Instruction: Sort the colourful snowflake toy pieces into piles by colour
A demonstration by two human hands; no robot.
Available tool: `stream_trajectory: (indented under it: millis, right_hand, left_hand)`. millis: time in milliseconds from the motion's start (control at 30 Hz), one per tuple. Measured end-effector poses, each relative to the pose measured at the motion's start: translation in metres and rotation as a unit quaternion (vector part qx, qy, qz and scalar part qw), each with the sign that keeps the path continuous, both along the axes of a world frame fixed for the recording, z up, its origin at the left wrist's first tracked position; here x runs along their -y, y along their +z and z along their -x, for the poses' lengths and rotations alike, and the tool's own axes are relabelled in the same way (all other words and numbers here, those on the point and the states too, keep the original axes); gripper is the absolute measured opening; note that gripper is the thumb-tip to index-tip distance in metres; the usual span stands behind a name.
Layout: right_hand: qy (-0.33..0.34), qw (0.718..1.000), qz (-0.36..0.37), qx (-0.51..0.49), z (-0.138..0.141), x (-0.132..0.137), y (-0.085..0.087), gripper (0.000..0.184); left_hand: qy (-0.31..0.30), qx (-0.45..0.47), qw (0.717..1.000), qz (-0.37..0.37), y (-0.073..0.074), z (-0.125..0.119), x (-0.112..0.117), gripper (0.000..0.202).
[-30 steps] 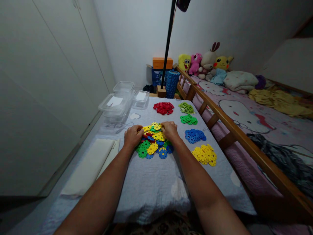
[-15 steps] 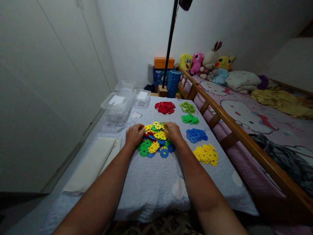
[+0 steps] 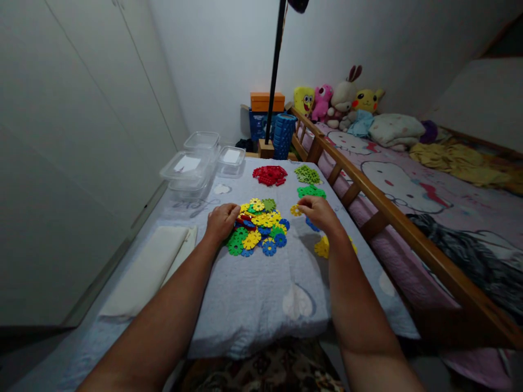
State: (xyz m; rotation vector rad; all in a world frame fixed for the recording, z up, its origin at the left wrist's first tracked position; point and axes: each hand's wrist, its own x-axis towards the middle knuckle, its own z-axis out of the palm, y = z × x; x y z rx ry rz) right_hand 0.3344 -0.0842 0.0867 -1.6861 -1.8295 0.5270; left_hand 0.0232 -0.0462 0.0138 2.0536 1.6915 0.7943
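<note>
Pinched in the fingertips of my right hand (image 3: 321,212) is a yellow snowflake disc (image 3: 295,210), raised above the cloth to the right of a mixed pile. That mixed pile of discs (image 3: 261,231), in yellow, blue, green and some red, lies in the middle of the table. At its left edge rests my left hand (image 3: 223,220), fingers curled together against the discs; what they hold, if anything, is hidden. Behind my right hand and forearm, a blue disc pile (image 3: 312,224) and a yellow disc pile (image 3: 322,247) are partly covered.
Further back lie red pieces (image 3: 269,175), light green pieces (image 3: 308,174) and green discs (image 3: 311,191). Clear plastic boxes (image 3: 190,173) stand at the back left, near a folded white cloth (image 3: 145,272). A wooden bed rail (image 3: 368,198) borders the table's right side.
My right hand has moved right, away from the mixed pile, with a yellow snowflake disc in its fingers. My left hand has stayed by the pile. The view has shifted slightly.
</note>
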Motion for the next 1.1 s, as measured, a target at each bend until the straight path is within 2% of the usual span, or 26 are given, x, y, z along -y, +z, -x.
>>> stream_trajectory:
  millis: [200,333,433,600,733,900,1100]
  right_hand:
    - [-0.045,0.997,0.046,-0.049,-0.063,0.055,-0.004,0.012]
    - [-0.081,0.992,0.079,-0.053,-0.084,0.084,-0.009,0.013]
    - [-0.073,0.990,0.105,-0.059,-0.092,0.097,-0.011,0.016]
    - [-0.032,0.990,0.126,-0.049,-0.094,0.106,-0.024,0.015]
    - [-0.042,0.996,0.082,0.011,-0.090,0.108,-0.035,0.012]
    - [-0.045,0.994,0.049,0.084,-0.093,0.109,-0.040,0.013]
    - [-0.157,0.980,-0.035,0.121,-0.111,0.101,-0.060,0.030]
  left_hand:
    - [-0.017,-0.010,1.000,0.000,-0.002,0.000,0.002,0.054]
    - [-0.020,-0.008,1.000,0.002,-0.004,0.001,0.000,0.055]
    - [-0.021,-0.006,1.000,0.005,-0.004,0.001,0.000,0.055]
    - [-0.022,-0.008,1.000,0.006,-0.002,0.000,0.000,0.055]
    - [-0.026,-0.001,1.000,0.002,-0.004,0.001,-0.001,0.057]
    - [-0.027,-0.003,1.000,0.002,-0.007,0.003,-0.003,0.056]
    - [-0.024,0.003,1.000,0.003,-0.006,0.003,-0.002,0.056]
